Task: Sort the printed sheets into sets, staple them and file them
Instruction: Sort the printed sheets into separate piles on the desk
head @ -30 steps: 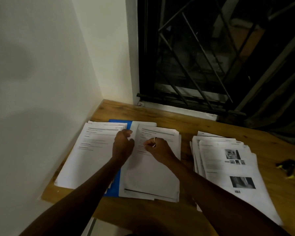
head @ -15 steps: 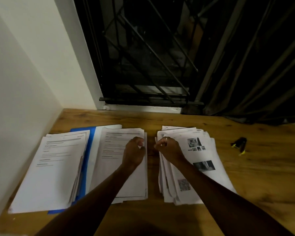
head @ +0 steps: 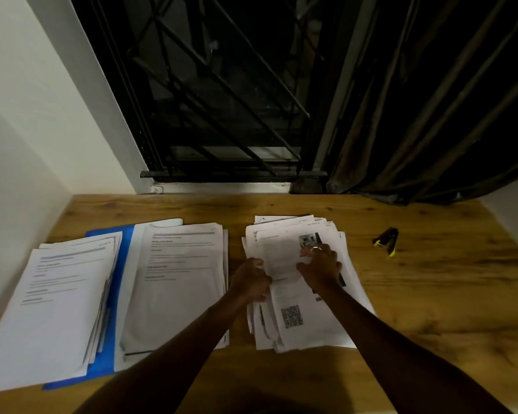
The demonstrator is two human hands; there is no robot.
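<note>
Three piles of printed sheets lie on a wooden table (head: 431, 294). The left pile (head: 57, 300) and the middle pile (head: 177, 279) rest on an open blue folder (head: 120, 264). The untidy right pile (head: 299, 318) has photos and a QR code on its top sheet. My left hand (head: 250, 280) grips the left edge of the top sheets of the right pile. My right hand (head: 320, 267), a ring on one finger, pinches the top sheet near its middle, and the paper bows up between both hands. A black and yellow stapler (head: 386, 240) lies to the right, apart from both hands.
A white wall borders the table on the left. A barred dark window (head: 222, 100) and a dark curtain (head: 431, 115) stand behind the table's far edge. Bare wood shows around the stapler and along the front edge.
Both hands left the middle pile and moved right onto the right pile, where they now hold its top sheets. The view has swung to the right.
</note>
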